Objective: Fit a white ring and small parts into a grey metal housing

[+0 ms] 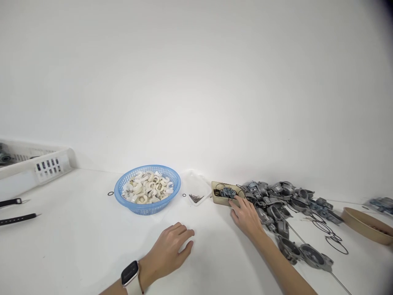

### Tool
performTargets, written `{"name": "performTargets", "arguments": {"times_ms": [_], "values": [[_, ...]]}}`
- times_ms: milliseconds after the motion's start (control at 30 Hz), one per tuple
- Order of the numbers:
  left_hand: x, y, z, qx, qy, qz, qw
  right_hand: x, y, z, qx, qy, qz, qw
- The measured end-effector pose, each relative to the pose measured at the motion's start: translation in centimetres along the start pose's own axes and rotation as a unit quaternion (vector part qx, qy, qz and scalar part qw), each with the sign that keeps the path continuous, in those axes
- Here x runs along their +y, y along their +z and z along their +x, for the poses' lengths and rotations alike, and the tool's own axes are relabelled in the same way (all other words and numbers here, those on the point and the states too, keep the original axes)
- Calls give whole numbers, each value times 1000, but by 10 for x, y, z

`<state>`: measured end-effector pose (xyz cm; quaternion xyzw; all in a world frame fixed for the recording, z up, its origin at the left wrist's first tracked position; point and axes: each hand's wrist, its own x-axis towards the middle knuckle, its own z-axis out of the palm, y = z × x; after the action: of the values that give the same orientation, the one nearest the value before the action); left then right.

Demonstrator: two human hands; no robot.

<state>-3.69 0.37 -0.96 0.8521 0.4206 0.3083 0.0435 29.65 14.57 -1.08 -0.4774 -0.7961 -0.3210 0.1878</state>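
Observation:
My left hand [170, 250], a smartwatch on its wrist, rests on the white table [76, 246] with fingers loosely curled and nothing in them. My right hand [245, 215] reaches to a small tan box [218, 196] of black rings and a small metal part; its fingertips touch the box's near corner. What the fingertips pinch, if anything, is hidden. A blue basket [147, 189] of white and cream ring-shaped pieces stands beyond my left hand.
A pile of grey cast metal housings [282, 200] lies right of the box, with black O-rings [331, 237] and thin rods near it. A clear tray [196, 190] holds small pins. A tan bowl [365, 225] sits far right, a white crate [37, 164] and two black-handled tools [15, 211] far left.

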Motion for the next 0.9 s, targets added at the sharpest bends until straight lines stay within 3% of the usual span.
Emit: {"name": "performTargets", "arguments": {"times_ms": [300, 467, 567, 667, 733, 900], "values": [[1, 0, 1, 11, 1, 5, 1000, 1, -2, -7, -11, -20, -2, 1000], [2, 0, 1, 17, 10, 6, 1000, -2, -22, -19, -14, 7, 47, 999], [4, 0, 1, 11, 12, 8, 1000, -12, -48, -23, -84, 11, 156, 984], [5, 0, 0, 1, 13, 6, 1000, -30, -76, -20, -200, -15, 279, 939], [4, 0, 0, -6, 9, 5, 1000, -43, -84, -15, -235, -17, 319, 918], [2, 0, 0, -24, 2, 10, 1000, -57, -68, -12, -157, 8, 329, 931]]}}
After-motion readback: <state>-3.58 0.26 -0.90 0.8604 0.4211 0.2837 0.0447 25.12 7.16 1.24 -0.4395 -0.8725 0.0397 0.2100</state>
